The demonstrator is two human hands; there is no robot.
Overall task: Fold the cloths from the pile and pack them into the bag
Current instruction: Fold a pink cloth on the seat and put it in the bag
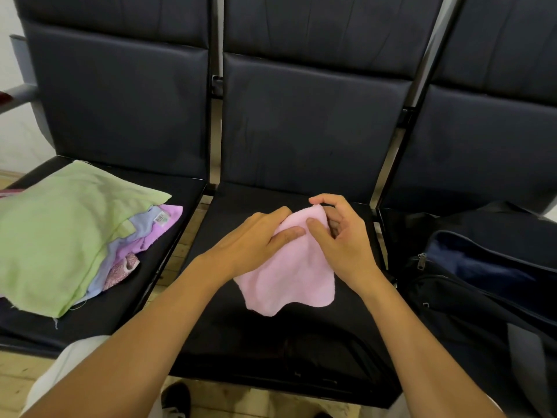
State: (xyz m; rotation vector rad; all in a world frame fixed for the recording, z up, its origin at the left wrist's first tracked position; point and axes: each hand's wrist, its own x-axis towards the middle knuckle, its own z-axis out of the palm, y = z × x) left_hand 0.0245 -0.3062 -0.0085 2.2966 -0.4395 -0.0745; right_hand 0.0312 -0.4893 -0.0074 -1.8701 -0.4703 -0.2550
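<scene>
A pink cloth (pixel 294 279) lies on the middle black seat (pixel 271 333), its far end lifted. My left hand (pixel 253 239) lies on the cloth's left side with its fingers straight, pressing near the top. My right hand (pixel 340 236) curls round the cloth's raised far edge, thumb on top and fingers behind. On the left seat sits the pile of cloths (pixel 69 236): a large green one on top, with blue, purple and patterned pink ones under it. A dark blue bag (pixel 488 279) stands unzipped on the right seat.
Three joined black seats with tall backrests (pixel 307 116) fill the view. Metal gaps separate the seats (pixel 208 191). A wooden floor (pixel 18 375) shows below, and my shoe (pixel 176 399) is near the bottom edge. The bag's grey strap (pixel 527 357) hangs at the lower right.
</scene>
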